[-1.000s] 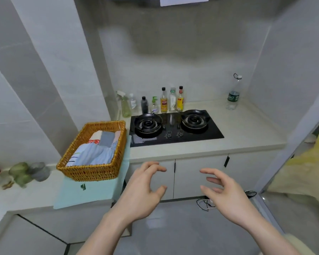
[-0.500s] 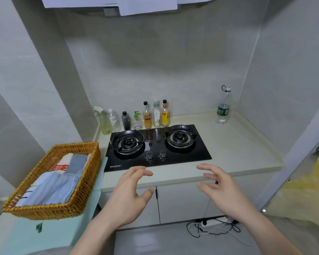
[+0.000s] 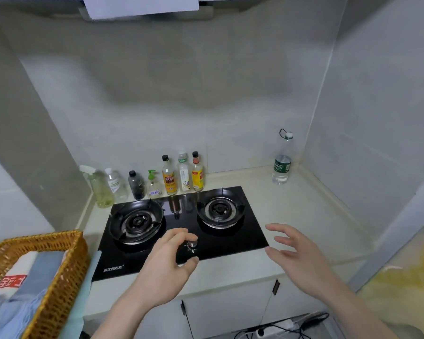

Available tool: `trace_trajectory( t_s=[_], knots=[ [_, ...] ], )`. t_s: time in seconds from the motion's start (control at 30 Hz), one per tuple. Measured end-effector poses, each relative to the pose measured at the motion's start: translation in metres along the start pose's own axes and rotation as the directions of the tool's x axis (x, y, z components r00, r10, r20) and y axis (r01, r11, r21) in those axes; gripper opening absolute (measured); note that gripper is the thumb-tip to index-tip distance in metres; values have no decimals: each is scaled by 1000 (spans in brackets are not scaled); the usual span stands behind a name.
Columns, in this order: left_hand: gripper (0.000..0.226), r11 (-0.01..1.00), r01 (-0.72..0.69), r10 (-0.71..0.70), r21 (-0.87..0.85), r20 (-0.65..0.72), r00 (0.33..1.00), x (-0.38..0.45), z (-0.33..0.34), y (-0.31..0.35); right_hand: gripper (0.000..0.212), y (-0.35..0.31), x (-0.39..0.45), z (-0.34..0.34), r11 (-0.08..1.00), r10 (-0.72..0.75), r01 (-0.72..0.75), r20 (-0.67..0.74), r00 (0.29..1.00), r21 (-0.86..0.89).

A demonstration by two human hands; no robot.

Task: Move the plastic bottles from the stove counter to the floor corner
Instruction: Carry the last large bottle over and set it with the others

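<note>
Compared with half a second ago, the stove (image 3: 181,231) sits much larger and lower in the frame, and both hands now reach over the counter (image 3: 304,211) instead of hanging in front of the cupboard doors. The left hand (image 3: 167,267), lower centre, is spread wide and holds nothing, its fingers above the stove's knobs. The right hand (image 3: 296,255), lower right of centre, is also wide and holds nothing, over the stove's right edge. The bottles stay untouched: a row of bottles (image 3: 157,179) stands against the wall behind the stove, at centre left, and a clear water bottle (image 3: 282,162) stands alone in the counter's far right corner. The basket (image 3: 47,277) has slid to the lower left corner.
</note>
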State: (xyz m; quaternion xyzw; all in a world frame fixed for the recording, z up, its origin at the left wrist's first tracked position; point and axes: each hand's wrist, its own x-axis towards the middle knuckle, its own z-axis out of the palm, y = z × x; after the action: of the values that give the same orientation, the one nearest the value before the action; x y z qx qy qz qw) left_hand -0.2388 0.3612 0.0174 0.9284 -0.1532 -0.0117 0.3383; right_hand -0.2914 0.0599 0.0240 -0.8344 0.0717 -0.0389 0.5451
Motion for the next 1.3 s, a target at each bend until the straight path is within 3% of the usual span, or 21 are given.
trace_trajectory(
  t_s=[0.2, 0.53, 1.03, 1.3],
  knots=[
    [45, 998, -68, 68, -9, 98, 993, 95, 15, 5, 39, 7, 63, -24, 998, 48, -51, -92, 995, -30],
    [55, 986, -168, 167, -8, 116, 979, 214, 45, 47, 41, 37, 144, -82, 993, 101, -111, -173, 980, -46],
    [52, 997, -60, 60, 41, 0, 998, 344, 129, 126, 45, 99, 332, -219, 982, 0, 3, 19, 1000, -189],
    [50, 996, -14, 16, 85, -23, 1000, 368, 131, 140, 56, 112, 418, -232, 953, -19, 45, 89, 996, -300]
  ],
)
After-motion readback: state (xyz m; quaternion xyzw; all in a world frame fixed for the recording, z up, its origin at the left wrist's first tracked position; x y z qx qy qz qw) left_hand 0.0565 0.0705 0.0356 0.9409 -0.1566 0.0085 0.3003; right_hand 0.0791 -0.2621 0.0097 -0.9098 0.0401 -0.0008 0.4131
